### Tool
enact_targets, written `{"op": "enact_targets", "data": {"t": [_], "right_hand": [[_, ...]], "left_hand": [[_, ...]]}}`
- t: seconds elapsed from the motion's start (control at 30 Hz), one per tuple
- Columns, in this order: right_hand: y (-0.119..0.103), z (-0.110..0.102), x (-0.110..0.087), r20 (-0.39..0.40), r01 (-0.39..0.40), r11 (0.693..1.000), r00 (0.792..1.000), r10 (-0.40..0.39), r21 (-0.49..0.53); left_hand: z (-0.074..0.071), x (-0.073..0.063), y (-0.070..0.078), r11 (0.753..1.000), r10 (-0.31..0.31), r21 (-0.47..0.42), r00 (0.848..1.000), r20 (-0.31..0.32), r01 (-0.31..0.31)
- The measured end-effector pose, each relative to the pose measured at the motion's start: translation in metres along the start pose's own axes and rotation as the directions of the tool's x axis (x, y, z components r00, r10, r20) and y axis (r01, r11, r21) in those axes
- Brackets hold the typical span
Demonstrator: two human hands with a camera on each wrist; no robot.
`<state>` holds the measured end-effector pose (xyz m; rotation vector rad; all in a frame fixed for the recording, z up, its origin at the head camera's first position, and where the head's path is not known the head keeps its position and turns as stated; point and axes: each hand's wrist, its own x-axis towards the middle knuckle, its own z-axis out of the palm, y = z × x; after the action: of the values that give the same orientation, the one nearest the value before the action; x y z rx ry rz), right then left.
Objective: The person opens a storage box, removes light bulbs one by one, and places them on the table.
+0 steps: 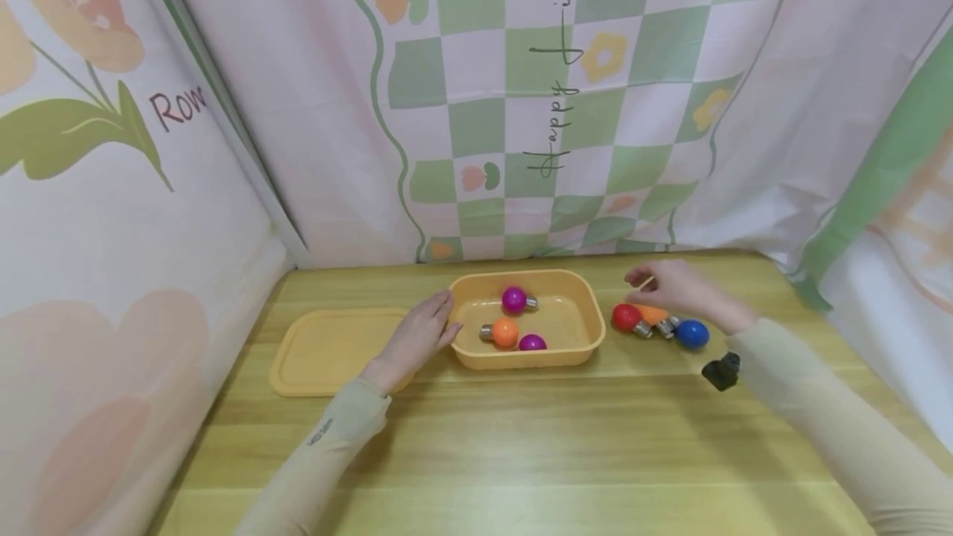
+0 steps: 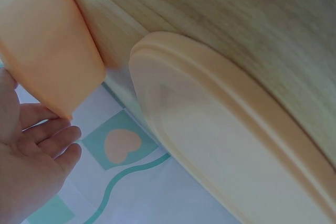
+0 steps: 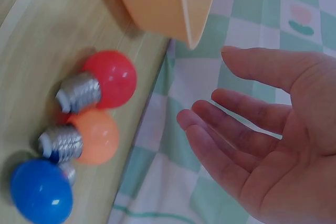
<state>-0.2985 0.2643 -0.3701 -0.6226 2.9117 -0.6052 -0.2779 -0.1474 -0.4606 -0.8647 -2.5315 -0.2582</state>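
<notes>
A pale orange plastic box stands on the table with two purple light bulbs and an orange light bulb inside. My left hand rests with extended fingers against the box's left rim; in the left wrist view the fingers touch its edge. My right hand hovers above a cluster right of the box, fingers apart and nothing between them. That cluster holds a red bulb, an orange bulb and a blue bulb, all with silver screw bases.
A flat lid in the same pale orange lies left of the box, partly behind my left forearm. The wooden table backs onto a green and white checked curtain. A small black object shows by the right cuff.
</notes>
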Motion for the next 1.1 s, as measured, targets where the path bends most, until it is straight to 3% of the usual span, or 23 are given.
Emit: {"op": "enact_targets", "data": {"t": [0.5,0.8,1.1], "right_hand": [[-0.038,0.013,0.014,0.027,0.091,0.992,0.995,-0.094,0.093],[-0.051,0.031,0.022,0.041,0.181,0.972,0.981,-0.189,0.146],[-0.058,0.051,0.031,0.104,0.154,0.976,0.98,-0.171,0.154]], "left_hand": [[0.0,0.002,-0.001,1.0,0.017,0.008,1.0,0.01,-0.017],[0.002,0.002,-0.001,1.0,0.004,0.0,1.0,0.018,-0.004],[0.001,0.001,0.0,1.0,0.011,0.014,1.0,-0.001,-0.011]]}}
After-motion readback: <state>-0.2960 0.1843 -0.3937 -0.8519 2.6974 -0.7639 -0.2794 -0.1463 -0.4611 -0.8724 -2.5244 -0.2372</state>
